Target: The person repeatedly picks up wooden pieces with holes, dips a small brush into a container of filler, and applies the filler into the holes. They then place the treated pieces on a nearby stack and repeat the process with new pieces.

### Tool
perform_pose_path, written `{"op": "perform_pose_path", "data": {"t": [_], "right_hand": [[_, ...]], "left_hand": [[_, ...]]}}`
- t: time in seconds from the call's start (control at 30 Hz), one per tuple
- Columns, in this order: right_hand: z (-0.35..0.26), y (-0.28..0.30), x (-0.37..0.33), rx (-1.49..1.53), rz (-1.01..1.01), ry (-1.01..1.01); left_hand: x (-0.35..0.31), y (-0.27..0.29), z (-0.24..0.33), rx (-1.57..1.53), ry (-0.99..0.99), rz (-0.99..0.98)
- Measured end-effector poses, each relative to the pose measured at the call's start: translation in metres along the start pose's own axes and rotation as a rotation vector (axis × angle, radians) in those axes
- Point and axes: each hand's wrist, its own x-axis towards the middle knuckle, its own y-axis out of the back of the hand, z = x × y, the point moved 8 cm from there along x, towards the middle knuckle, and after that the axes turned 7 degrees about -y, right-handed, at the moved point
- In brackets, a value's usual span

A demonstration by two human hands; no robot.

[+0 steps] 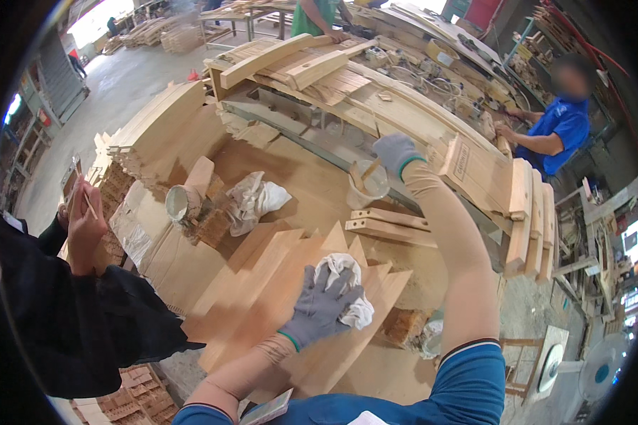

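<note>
My left hand, in a grey glove with a teal cuff, presses with spread fingers on a crumpled white rag. Beneath the rag lies a row of pale wooden pieces with pointed, stepped ends. My right hand, gloved the same way, is raised and closed above a translucent plastic cup. A thin stick juts up from its fingers; the lower part is hidden. Inside the cup leans a flat wooden stick. Two wooden bars with drilled holes lie below the cup.
Another crumpled cloth and a tin can sit at the left. A person in black holds thin sticks there. Beyond the bench works a person in blue. Curved wooden pieces stack at right.
</note>
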Motion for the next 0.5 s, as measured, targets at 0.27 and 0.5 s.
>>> {"op": "perform_pose_path", "data": {"t": [0.27,0.5], "right_hand": [[0.056,0.042,-0.121,0.243,0.199,-0.206],[0.043,-0.002,-0.175,0.340,0.281,-0.385]], "left_hand": [[0.002,0.006,0.010,-0.049,-0.047,0.057],[-0.006,0.002,0.012,0.010,-0.088,0.123]]}}
